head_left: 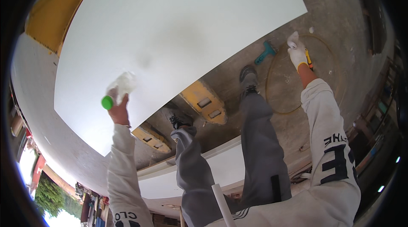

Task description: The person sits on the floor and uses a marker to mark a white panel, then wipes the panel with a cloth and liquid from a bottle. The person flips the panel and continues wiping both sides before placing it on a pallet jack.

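Note:
My left hand is closed around a clear plastic bottle with a green cap. It holds the bottle tilted over the near left part of a large white board; the bottle's far end is blurred. Off to the right, past the board's edge, my right hand wears a white glove with a yellow cuff. Its fingers are closed on a crumpled white wad. Beside that hand shows a yellow and black tool; whether the hand touches it, I cannot tell.
A teal scraper-like tool lies on the concrete floor between board and right hand. A thin hose loop lies there too. Yellow pallet-truck forks poke out under the board near my shoes. Another white panel is behind my legs.

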The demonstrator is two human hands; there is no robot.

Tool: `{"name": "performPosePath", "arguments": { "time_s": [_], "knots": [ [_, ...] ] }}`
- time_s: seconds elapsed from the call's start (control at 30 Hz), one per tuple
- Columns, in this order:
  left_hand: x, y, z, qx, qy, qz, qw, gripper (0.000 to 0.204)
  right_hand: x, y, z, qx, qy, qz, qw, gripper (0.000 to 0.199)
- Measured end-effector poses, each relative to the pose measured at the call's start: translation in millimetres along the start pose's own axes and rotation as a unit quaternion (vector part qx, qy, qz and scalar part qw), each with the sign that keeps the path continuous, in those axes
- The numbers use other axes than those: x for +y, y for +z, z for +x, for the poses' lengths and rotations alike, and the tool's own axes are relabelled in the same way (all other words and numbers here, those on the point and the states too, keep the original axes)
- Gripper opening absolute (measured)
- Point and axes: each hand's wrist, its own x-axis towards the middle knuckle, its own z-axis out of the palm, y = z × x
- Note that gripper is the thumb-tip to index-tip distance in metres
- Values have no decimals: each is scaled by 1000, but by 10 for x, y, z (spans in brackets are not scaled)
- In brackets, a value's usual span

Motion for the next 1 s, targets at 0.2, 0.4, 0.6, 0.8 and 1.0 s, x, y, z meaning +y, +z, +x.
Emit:
{"name": "performPosePath", "arguments": {
  "time_s": [0.2, 0.4, 0.6, 0.8, 1.0],
  "knots": [
    [1616, 1979, -1359, -255, 30, 95, 962, 62, 275, -182, -1109, 8, 181, 670, 720, 19],
    [3075, 4039, -2184, -479, 201, 278, 808, 64, 150, -1110, -1994, 68, -146, 395, 905, 55],
    [3369, 4909, -2514, -539, 207, 246, 778, 52, 841, -1162, -1983, -14, -61, 444, 894, 60],
    [3553, 5559, -2831, -538, 383, 332, 674, 46, 1342, -1155, -1786, -16, 136, 324, 936, 53],
    [3388, 5895, -2897, -508, 304, 167, 788, 75, 2115, -1122, -1139, 63, 250, 257, 932, 52]
  ]
}}
